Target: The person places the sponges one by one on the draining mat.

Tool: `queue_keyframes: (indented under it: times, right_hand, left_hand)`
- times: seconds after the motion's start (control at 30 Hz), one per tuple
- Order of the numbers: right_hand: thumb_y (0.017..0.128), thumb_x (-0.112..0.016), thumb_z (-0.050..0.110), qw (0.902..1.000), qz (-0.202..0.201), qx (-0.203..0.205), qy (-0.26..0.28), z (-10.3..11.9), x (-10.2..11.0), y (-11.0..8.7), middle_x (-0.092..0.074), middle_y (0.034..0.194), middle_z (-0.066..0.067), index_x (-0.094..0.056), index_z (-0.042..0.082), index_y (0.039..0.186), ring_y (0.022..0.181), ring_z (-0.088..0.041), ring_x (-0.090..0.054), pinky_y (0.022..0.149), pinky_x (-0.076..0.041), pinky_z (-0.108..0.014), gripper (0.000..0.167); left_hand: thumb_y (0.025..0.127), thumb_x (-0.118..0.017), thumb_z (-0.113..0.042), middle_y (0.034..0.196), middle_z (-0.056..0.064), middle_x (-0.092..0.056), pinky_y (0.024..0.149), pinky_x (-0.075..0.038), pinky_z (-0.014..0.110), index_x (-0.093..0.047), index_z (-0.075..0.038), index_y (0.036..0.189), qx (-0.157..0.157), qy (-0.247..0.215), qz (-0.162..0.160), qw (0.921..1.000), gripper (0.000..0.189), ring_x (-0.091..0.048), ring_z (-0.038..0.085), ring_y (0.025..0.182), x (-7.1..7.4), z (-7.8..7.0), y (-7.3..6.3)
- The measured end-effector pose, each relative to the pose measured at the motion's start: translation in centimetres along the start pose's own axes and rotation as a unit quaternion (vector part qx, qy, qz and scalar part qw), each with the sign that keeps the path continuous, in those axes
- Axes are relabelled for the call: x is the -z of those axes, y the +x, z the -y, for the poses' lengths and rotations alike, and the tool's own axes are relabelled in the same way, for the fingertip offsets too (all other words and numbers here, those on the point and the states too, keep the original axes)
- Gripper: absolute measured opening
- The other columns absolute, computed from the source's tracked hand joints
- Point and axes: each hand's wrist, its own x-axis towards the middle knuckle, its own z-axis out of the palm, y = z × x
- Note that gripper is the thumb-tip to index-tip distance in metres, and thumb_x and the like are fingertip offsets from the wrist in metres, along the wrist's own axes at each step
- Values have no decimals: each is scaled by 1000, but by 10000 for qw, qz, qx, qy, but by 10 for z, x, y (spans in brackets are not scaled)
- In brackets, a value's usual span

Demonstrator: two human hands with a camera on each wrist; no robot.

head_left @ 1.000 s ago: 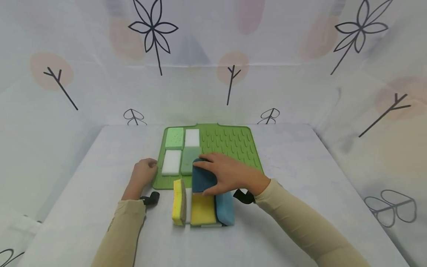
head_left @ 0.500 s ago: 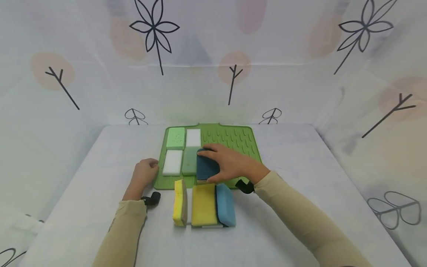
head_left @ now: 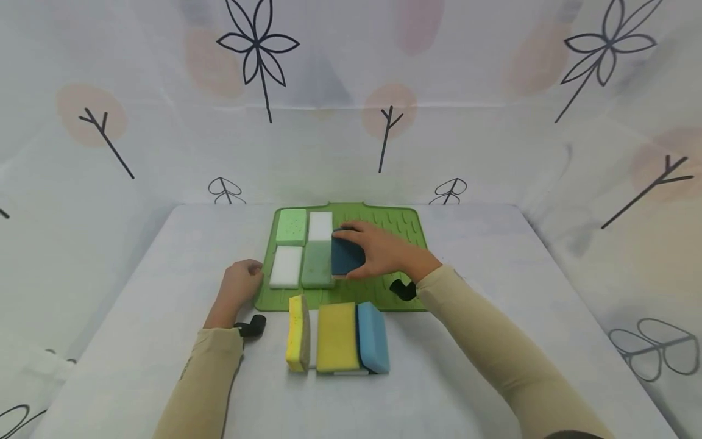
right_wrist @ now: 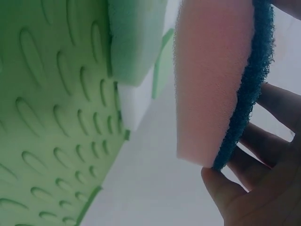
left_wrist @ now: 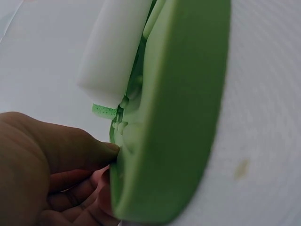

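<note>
My right hand (head_left: 386,251) grips a sponge with a dark blue scouring face (head_left: 345,256) by its edges, above the green drying mat (head_left: 378,292). The right wrist view shows that sponge's thick pink foam (right_wrist: 211,80) side-on, raised over the mat's ridges. At the mat's left edge, my left hand (head_left: 237,285) pinches the rim, thumb on top in the left wrist view. On the mat's left half lie a light green sponge (head_left: 292,226), a white sponge (head_left: 320,226), a second white sponge (head_left: 286,267) and a darker green sponge (head_left: 317,266), beside the held one.
In front of the mat, a yellow sponge (head_left: 297,334) stands on its side. Near it are a flat-lying yellow sponge (head_left: 337,337), a light blue sponge (head_left: 373,337) tilted against it, and partly covered white pieces (head_left: 313,335). Patterned cloth walls (head_left: 340,146) enclose the table.
My right hand has carried the dark blue and pink sponge from over the front sponges forward and slightly right, over the mat, uncovering the yellow sponge. My left hand stays at the mat's edge.
</note>
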Motion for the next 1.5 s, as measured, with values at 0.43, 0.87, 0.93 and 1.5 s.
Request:
queue_keyframes:
  times: [0.43,0.87,0.93,1.5]
  right_hand:
    - [76,-75,50,9985,-53,-268,470,-30,2,23,-29,155,-8,-37,20,150,129,-31,-42,97,-48,-47,89]
    - [75,-75,50,9970,-148,-640,420,-57,0,42,-31,156,-10,-39,20,149,139,-35,-32,101,-44,-52,88]
    - [76,-76,49,9968,-170,-648,441,-59,1,45,-31,156,-12,-39,18,149,139,-36,-32,101,-44,-52,87]
    - [77,-74,42,9962,-59,-788,365,-73,-3,68,-28,156,-15,-35,13,150,139,-38,-31,100,-45,-52,89]
  left_hand:
    - [91,-46,-16,120,20,-62,88,-50,44,-58,1,128,-70,-40,-35,10000,43,-58,31,106,-1,0,-2]
    - [91,-47,-15,118,20,-63,89,-50,46,-59,1,127,-57,-2,-66,10000,41,-58,31,105,0,-1,-1]
    - [91,-47,-15,118,20,-63,89,-50,46,-59,1,127,-40,-8,-72,10000,41,-59,31,106,0,-1,0]
    - [91,-46,-15,121,20,-62,94,-49,47,-58,0,129,-20,-33,-110,9999,42,-58,33,111,0,1,1]
